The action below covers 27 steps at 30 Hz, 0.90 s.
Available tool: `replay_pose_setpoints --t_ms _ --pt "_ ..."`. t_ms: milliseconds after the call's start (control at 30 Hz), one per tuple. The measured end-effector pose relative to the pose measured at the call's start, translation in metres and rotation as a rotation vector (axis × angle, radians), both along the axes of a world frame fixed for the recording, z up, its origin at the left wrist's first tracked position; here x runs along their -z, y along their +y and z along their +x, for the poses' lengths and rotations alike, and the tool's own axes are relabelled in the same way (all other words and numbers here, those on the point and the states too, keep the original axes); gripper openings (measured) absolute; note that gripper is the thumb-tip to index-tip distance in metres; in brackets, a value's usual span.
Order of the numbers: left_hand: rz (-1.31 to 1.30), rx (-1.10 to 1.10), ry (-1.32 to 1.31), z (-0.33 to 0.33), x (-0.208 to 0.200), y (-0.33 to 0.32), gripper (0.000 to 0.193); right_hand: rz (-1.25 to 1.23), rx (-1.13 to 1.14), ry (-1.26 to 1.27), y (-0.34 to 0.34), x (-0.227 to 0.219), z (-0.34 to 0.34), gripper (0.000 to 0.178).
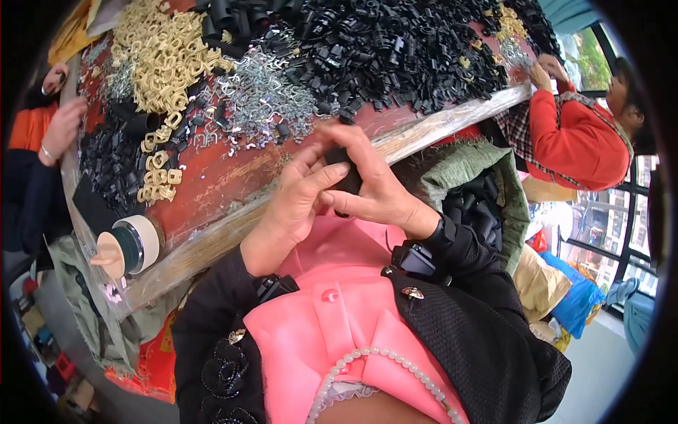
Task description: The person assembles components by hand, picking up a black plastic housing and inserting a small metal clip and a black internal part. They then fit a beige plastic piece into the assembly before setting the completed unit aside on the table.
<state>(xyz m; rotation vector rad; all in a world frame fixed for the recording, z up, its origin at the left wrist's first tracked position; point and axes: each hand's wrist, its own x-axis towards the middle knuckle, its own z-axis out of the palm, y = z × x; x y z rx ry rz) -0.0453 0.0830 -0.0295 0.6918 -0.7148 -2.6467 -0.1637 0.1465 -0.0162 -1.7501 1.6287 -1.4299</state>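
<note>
Pink cloth (pixel 318 297) covers the person's front, pale beads (pixel 386 352) looped over it. Beyond, the left grip (pixel 289 199) and right grip (pixel 380 187) meet, the fingers of both closed on a small black piece (pixel 337 156); they hide most of it, so its shape is hard to tell. It is held by the bench (pixel 219 187)'s near edge. Farther off lie silver hooks (pixel 261 95), gold-coloured buckles (pixel 162 53) and black parts (pixel 381 53), heaped.

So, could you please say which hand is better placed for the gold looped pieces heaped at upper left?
Probably the left hand: the gold looped pieces lie toward its side; the right hand would reach across.
</note>
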Motion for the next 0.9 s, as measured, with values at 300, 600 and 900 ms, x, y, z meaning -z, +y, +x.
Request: replay_pose_setpoints --t_ms 300,600,900 --pt "-0.219 0.358 -0.035 -0.004 -0.008 0.020 0.044 0.357 0.148 0.206 0.108 -0.033 -0.063 0.036" --pt "-0.229 0.283 -0.069 0.012 0.009 -0.002 0.043 0.648 0.535 0.771 0.161 -0.041 -0.090 0.028" --pt "-0.369 0.059 -0.183 0.043 0.007 -0.029 0.041 0.193 -0.038 0.568 -0.001 -0.003 -0.035 0.020"
